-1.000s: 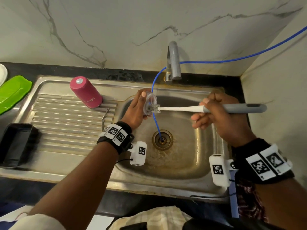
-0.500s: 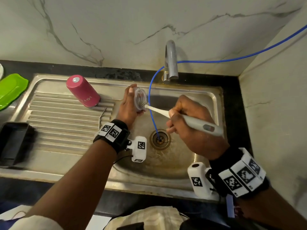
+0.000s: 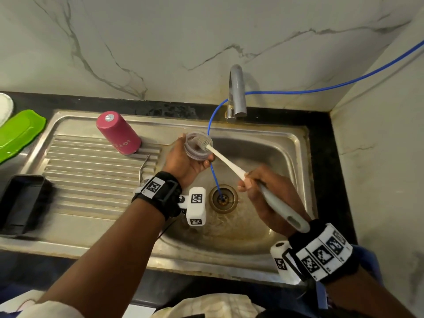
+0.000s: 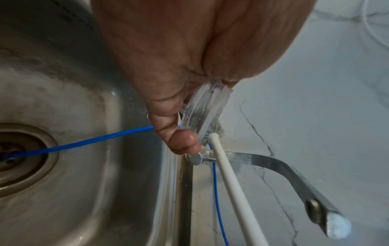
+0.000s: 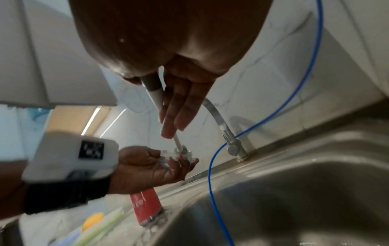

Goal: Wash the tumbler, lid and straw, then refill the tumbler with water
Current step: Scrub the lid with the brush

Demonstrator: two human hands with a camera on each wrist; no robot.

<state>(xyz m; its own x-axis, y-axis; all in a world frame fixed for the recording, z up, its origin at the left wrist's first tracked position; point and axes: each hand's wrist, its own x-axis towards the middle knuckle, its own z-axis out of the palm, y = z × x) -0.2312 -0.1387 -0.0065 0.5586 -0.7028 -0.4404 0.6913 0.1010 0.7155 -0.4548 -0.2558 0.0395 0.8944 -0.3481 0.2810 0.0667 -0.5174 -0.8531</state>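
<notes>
Over the left side of the basin my left hand [image 3: 188, 161] grips the clear round lid [image 3: 195, 148], its hollow side turned up and to the right. My right hand [image 3: 259, 187] holds a long brush [image 3: 231, 166] by its grey handle, and the bristle head sits inside the lid. In the left wrist view the lid [image 4: 205, 111] shows edge-on under my thumb, with the white brush shaft [image 4: 229, 179] against it. The pink tumbler [image 3: 118, 133] stands upside down on the drainboard. A bent metal straw [image 3: 144, 165] lies on the drainboard by the basin's edge.
The steel sink [image 3: 291, 157] has a drain [image 3: 223, 199] with a thin blue tube [image 3: 214, 173] running into it from past the tap [image 3: 237, 92]. A green tray [image 3: 18, 134] and a black container [image 3: 20, 203] sit at the left. Marble walls close the back and right.
My right hand has swung down and toward me, so the brush now points up-left into the lid instead of lying level. My left hand has turned the lid's opening more upward.
</notes>
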